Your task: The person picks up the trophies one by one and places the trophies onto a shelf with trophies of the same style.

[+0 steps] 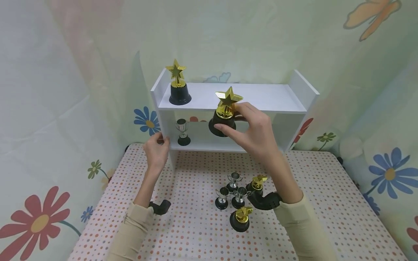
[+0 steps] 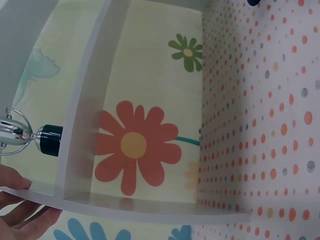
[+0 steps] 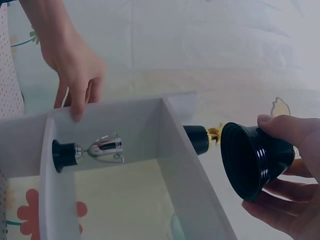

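Note:
My right hand [image 1: 258, 136] holds a gold star trophy [image 1: 216, 125] with a black base, thumb on one side of the base and fingers behind. It is raised in front of the top level of a white shelf unit [image 1: 254, 96]. In the right wrist view, the hollow underside of its base [image 3: 245, 162] shows. My left hand [image 1: 155, 154] grips the edge of the unit's left side panel, thumb inside and fingers outside. Close to that thumb, a silver cup trophy [image 1: 184, 140] stands on the lower level. Another star trophy [image 1: 179, 95] stands at the top level's left end.
On the dotted tabletop [image 1: 196, 232], below the right forearm, stand several silver cup trophies [image 1: 222, 203] and two gold-topped trophies, one nearest the front [image 1: 240, 224]. A flower-patterned backdrop [image 1: 261, 40] surrounds the table. The unit's right side panel [image 1: 303, 90] rises at the far end.

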`<action>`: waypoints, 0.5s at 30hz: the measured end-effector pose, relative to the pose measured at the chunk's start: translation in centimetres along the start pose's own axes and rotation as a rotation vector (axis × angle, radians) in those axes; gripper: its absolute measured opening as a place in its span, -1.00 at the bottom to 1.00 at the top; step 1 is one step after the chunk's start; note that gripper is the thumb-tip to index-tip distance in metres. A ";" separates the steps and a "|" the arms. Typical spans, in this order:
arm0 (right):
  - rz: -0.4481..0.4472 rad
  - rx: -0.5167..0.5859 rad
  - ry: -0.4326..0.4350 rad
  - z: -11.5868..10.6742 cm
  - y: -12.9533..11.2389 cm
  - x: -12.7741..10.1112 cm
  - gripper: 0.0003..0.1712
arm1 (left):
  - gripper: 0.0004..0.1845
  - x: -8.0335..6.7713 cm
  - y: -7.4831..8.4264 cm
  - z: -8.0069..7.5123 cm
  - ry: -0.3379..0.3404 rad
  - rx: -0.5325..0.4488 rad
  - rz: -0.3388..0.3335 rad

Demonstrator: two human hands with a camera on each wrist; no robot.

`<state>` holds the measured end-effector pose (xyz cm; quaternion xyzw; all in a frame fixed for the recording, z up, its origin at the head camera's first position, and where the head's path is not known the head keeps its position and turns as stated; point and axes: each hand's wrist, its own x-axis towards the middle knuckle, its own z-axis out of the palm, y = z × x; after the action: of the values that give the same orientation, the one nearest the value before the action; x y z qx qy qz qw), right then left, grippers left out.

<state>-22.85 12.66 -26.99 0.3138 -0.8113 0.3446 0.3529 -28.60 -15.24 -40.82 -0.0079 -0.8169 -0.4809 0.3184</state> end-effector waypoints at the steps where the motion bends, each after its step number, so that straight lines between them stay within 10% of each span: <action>1: 0.002 0.005 0.001 0.1 0.0 0.5 -0.44 | -0.73 0.0 -0.1 0.0 0.001 0.000 0.002; 15: 0.069 0.086 -0.023 2.4 1.0 5.1 -0.34 | -0.75 0.2 -0.1 -0.1 -0.008 -0.006 -0.013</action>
<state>-27.32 9.99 -24.57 0.3047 -0.8101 0.3876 0.3174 -28.77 -15.42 -40.75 -0.0055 -0.8167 -0.4855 0.3120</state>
